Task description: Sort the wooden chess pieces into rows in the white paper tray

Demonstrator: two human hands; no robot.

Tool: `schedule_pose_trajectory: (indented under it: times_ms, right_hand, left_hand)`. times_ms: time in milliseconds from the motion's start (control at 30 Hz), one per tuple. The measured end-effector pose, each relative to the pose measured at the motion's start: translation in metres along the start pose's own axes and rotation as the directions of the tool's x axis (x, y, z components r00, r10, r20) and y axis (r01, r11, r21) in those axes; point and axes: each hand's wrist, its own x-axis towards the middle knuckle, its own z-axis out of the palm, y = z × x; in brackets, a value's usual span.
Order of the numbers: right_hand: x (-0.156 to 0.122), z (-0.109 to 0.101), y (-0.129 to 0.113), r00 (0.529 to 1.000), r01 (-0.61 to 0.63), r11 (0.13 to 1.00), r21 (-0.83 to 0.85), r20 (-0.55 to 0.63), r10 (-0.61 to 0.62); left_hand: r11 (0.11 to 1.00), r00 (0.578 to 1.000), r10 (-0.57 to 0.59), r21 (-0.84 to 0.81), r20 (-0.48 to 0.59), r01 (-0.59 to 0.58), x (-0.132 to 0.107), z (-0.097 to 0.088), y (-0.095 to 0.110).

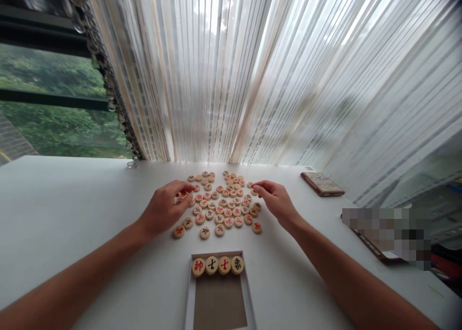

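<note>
Round wooden Chinese chess pieces [219, 209] lie spread over the white table, marked with red or black characters; several show plain backs. My left hand [168, 205] is at the left side of the spread, with thumb and fingers apart and curved around pieces near its fingertips. At the right side, the thumb and index finger of my right hand [277, 200] come together at the edge of a chess piece [250, 184]; its other fingers are partly hidden. Nearer to me is a shallow open box [220, 303] with a row of several pieces [218, 265] along its far end, characters up.
A flat brown box [322, 184] lies at the back right of the white table [90, 200]. Another flat object [371, 238], partly blurred out, is at the right edge. A striped string curtain [216, 80] hangs behind the table, beside a window [54, 80].
</note>
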Motion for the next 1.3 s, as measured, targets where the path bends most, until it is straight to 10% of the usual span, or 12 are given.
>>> schedule_pose_trajectory:
  times_ms: [333,733,1100,1300]
  right_hand:
    - [0.074,0.038,-0.010,0.972,-0.026,0.913,-0.408,0.202,0.118]
    - [0.090,0.045,-0.009,0.942,-0.015,0.862,-0.507,0.282,0.182]
    - [0.048,0.028,-0.019,0.991,-0.053,0.998,-0.033,0.125,0.057]
    - [-0.007,0.031,-0.033,0.962,-0.188,0.901,0.390,0.256,0.090]
  left_hand:
    - [0.994,0.977,-0.103,-0.054,-0.186,0.095,-0.005,0.009,-0.010]
    - [0.999,0.976,0.017,-0.035,-0.217,-0.025,-0.013,0.010,-0.007]
    - [0.998,0.979,0.000,-0.056,-0.205,-0.011,-0.015,0.007,-0.001]
    - [0.991,0.983,-0.017,-0.131,-0.185,-0.007,-0.018,0.010,0.008]
